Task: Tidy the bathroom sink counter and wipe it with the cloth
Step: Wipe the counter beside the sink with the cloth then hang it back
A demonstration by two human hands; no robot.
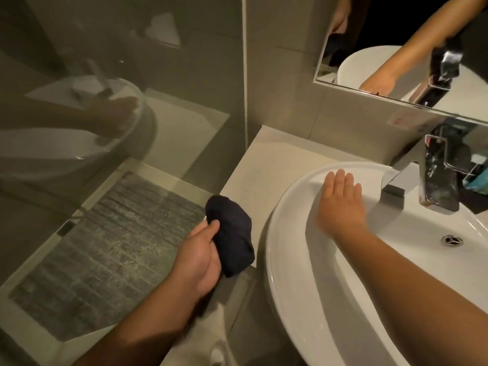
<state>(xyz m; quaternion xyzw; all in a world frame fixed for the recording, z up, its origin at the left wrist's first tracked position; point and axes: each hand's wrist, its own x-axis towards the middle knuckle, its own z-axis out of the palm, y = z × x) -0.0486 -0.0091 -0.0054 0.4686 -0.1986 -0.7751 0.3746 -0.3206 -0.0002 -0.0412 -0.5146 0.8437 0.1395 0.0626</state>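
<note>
We see the left hand with fingers curled around a bunched dark cloth, thumb on top, gripping it just over the front left edge of the counter, beside the sink. The right hand is flat, fingers straight and close together, palm down on the inner wall of the sink near its back rim, holding nothing. Whether the palm presses fully on the porcelain we cannot tell. The chrome faucet sits just right of the fingertips, drain further right. Behind the faucet a dark holder with items is cut off at the frame edge, contents hard to make out. The mirror above reflects the arm and basin. A glass shower panel on the left shows a faint reflection, with a grey floor mat below it. The counter left of the sink looks bare.
</note>
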